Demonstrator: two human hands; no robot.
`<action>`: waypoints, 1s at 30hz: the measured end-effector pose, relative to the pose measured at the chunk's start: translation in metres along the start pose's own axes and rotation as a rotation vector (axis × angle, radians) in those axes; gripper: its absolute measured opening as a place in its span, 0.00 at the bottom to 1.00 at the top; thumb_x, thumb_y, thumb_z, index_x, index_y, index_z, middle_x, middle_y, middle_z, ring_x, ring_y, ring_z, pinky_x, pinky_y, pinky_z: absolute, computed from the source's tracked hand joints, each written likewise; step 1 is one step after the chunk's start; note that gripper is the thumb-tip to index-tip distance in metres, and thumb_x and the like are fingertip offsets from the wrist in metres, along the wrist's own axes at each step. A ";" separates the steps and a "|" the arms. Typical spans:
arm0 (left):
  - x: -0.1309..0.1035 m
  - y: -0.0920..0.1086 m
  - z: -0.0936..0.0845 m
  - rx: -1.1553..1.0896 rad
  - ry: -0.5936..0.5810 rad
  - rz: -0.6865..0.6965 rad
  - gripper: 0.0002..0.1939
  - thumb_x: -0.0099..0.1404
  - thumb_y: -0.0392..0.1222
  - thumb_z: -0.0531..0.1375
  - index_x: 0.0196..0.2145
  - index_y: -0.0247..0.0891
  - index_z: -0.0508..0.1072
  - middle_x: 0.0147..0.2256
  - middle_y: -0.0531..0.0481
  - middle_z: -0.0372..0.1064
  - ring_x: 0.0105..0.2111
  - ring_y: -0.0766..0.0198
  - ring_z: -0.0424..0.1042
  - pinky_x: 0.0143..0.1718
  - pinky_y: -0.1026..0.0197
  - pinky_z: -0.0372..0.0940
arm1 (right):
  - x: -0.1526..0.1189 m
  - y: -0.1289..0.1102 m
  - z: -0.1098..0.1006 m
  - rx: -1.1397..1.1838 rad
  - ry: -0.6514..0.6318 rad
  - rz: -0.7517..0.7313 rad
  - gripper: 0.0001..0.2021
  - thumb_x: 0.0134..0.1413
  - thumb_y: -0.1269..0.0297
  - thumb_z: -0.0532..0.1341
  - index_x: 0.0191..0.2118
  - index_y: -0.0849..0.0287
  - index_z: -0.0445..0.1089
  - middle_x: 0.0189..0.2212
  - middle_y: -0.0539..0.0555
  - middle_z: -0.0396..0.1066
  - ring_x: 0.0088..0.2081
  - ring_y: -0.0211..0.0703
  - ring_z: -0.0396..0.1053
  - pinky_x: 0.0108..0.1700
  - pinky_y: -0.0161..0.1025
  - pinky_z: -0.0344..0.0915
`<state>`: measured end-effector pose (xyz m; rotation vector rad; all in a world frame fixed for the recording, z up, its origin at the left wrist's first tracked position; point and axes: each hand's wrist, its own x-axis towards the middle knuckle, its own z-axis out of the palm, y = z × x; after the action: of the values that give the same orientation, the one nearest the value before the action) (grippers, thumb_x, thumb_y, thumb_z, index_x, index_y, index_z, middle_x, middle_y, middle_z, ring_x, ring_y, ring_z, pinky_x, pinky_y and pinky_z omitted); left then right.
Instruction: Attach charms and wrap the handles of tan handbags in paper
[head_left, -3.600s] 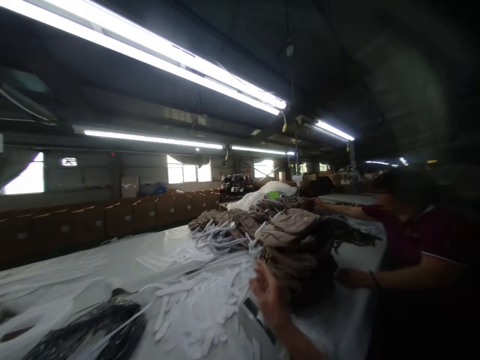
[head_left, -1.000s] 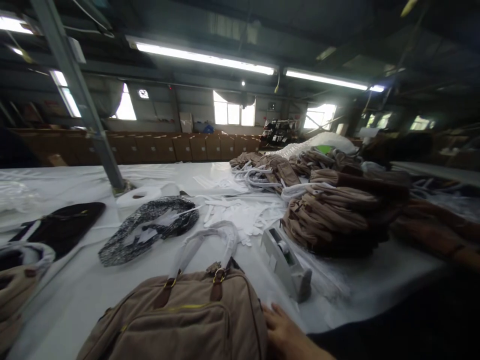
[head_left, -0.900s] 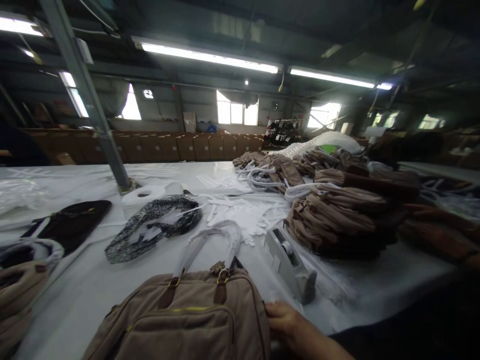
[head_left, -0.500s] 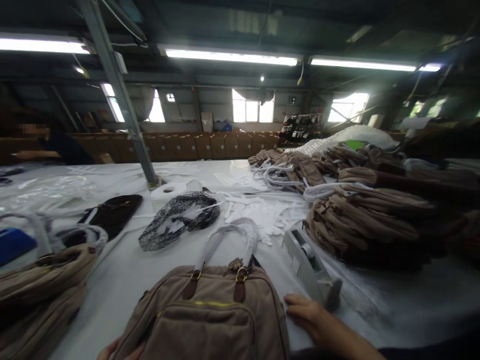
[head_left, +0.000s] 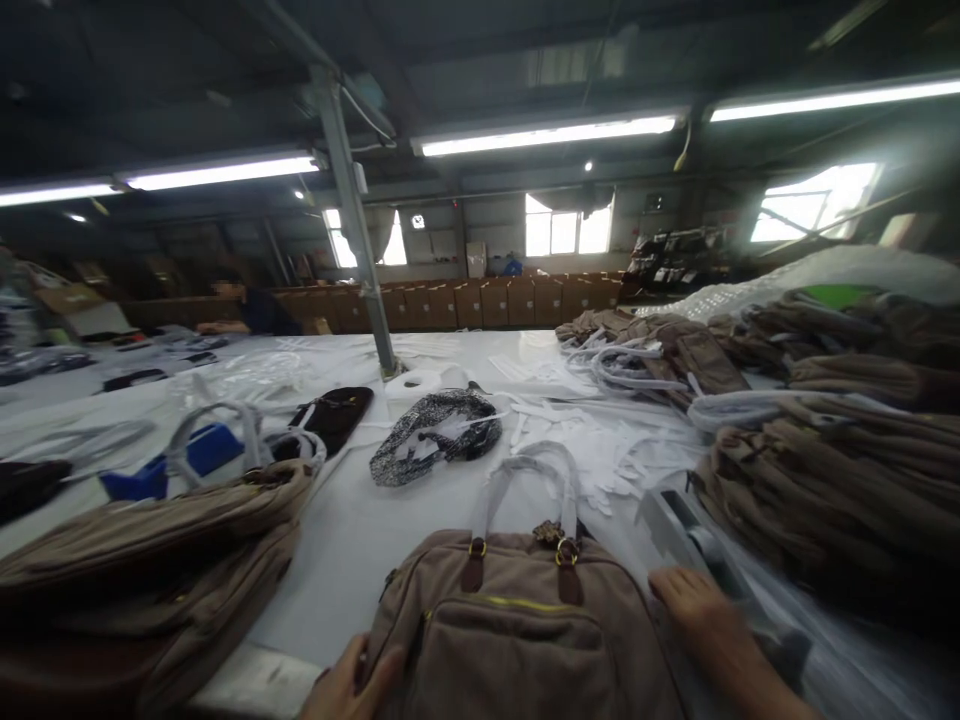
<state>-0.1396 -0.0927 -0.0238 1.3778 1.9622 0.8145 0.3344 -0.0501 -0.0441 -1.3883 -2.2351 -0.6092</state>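
A brown fabric handbag (head_left: pixel 517 650) stands in front of me, with a yellow zip on its front pocket. Its two handles (head_left: pixel 536 460) are wrapped in white and rise upright; a dark leaf-like charm (head_left: pixel 548 533) hangs at the right one. My left hand (head_left: pixel 356 685) grips the bag's lower left side, thumb in front. At the bag's right edge is my right hand (head_left: pixel 701 615), fingers stretched towards it; whether they touch the fabric I cannot tell. Just beyond that hand lies a grey tape dispenser (head_left: pixel 682 525).
Brown bags (head_left: pixel 810 490) are piled at the right. More bags (head_left: pixel 187 560) lie at the left, near a blue tape dispenser (head_left: pixel 214 450). Behind my bag are a black-and-white bundle (head_left: pixel 435 435), white strips (head_left: pixel 600 450) and a metal post (head_left: pixel 360 240). Another person (head_left: pixel 266 312) works far left.
My view has turned left, so everything shifts right in the picture. My left hand has come higher along the bag's left side. The right hand stays by the bag's right edge.
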 end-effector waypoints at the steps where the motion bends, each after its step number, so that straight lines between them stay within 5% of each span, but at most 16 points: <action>1: 0.006 0.003 -0.009 0.016 0.018 0.006 0.27 0.53 0.62 0.53 0.41 0.37 0.67 0.39 0.41 0.73 0.37 0.51 0.74 0.43 0.52 0.66 | 0.004 0.001 -0.004 0.001 -0.023 0.016 0.15 0.58 0.75 0.46 0.32 0.55 0.68 0.25 0.53 0.71 0.28 0.47 0.69 0.32 0.42 0.64; 5: 0.040 0.013 -0.026 -0.039 0.009 -0.009 0.24 0.56 0.63 0.48 0.35 0.40 0.69 0.31 0.47 0.73 0.30 0.56 0.73 0.30 0.59 0.66 | 0.025 -0.008 -0.019 0.168 -0.018 0.198 0.12 0.61 0.63 0.49 0.35 0.55 0.70 0.27 0.54 0.71 0.29 0.47 0.71 0.31 0.39 0.64; 8: 0.061 0.018 -0.016 -0.069 -0.098 -0.104 0.26 0.54 0.66 0.46 0.17 0.41 0.64 0.13 0.52 0.60 0.16 0.58 0.64 0.17 0.61 0.55 | 0.048 -0.030 -0.027 0.441 0.024 0.375 0.12 0.58 0.56 0.54 0.36 0.55 0.72 0.33 0.55 0.75 0.35 0.47 0.73 0.36 0.38 0.67; 11: 0.070 0.021 -0.004 -0.053 -0.111 -0.073 0.27 0.52 0.66 0.51 0.10 0.42 0.58 0.08 0.54 0.52 0.14 0.60 0.60 0.16 0.61 0.51 | 0.075 -0.064 -0.036 0.699 -0.025 0.522 0.14 0.55 0.54 0.56 0.36 0.56 0.74 0.37 0.56 0.76 0.39 0.48 0.73 0.40 0.37 0.68; 17: 0.083 0.025 -0.005 -0.059 -0.070 0.101 0.22 0.51 0.58 0.54 0.14 0.37 0.69 0.16 0.53 0.67 0.25 0.58 0.68 0.25 0.64 0.55 | 0.118 -0.134 -0.040 0.929 -0.164 0.617 0.22 0.54 0.59 0.55 0.54 0.61 0.66 0.38 0.56 0.75 0.37 0.47 0.73 0.40 0.38 0.67; 23: 0.082 0.030 -0.005 -0.163 0.012 0.156 0.15 0.52 0.50 0.55 0.23 0.36 0.74 0.24 0.49 0.74 0.29 0.56 0.71 0.30 0.63 0.61 | 0.143 -0.163 -0.029 0.958 -0.203 0.425 0.13 0.55 0.63 0.53 0.34 0.56 0.75 0.34 0.56 0.74 0.38 0.47 0.71 0.40 0.38 0.63; 30: 0.068 0.031 0.018 -0.344 0.129 0.152 0.17 0.59 0.54 0.51 0.34 0.38 0.69 0.31 0.48 0.73 0.33 0.56 0.71 0.35 0.60 0.63 | 0.175 -0.190 -0.028 0.930 -0.196 0.510 0.09 0.53 0.63 0.55 0.36 0.57 0.72 0.31 0.54 0.74 0.35 0.47 0.70 0.39 0.39 0.62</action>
<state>-0.1268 -0.0174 -0.0200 1.3030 1.7211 1.2742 0.0955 -0.0172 0.0530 -1.3998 -1.7530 0.6827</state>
